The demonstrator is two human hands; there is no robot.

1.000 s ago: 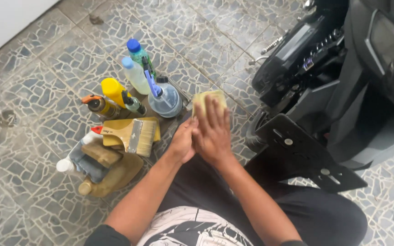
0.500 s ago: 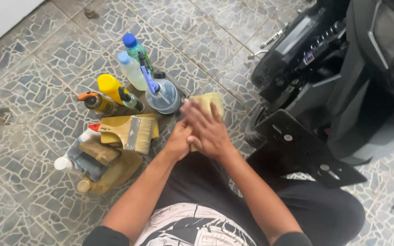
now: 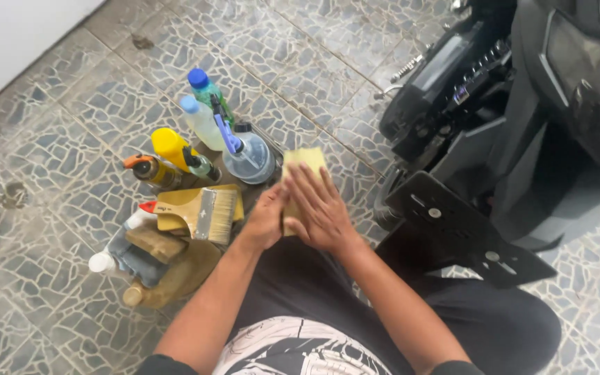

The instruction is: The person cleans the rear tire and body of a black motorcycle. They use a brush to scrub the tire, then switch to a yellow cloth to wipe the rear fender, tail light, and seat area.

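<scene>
Since half a second ago the right hand (image 3: 321, 208) has slid up over the yellow sponge (image 3: 303, 173), its fingers (image 3: 307, 186) now spread flat and open across the pad's face, while the left hand (image 3: 267, 221) has stayed beneath and beside it, fingers curled closed against the sponge's lower left edge — so the sponge sits pressed between the two hands, its upper end sticking out beyond the fingertips, held above the tiled floor (image 3: 71, 118) in front of the person's knees. Just left of the hands stands a cluster of cleaning things on the floor: a wide paintbrush (image 3: 203, 212) with a yellow handle lying across the top of the heap, a clear spray bottle (image 3: 248, 156) with a blue trigger nearest the sponge, a pale bottle with a blue cap (image 3: 199, 119), a green one with a blue cap (image 3: 206, 87) behind it, a yellow bottle (image 3: 170, 144) and an orange-topped can (image 3: 148, 169). To the right, near the hands, stands a black scooter (image 3: 522, 125), its rear bracket (image 3: 467, 229) close by the right forearm.
</scene>
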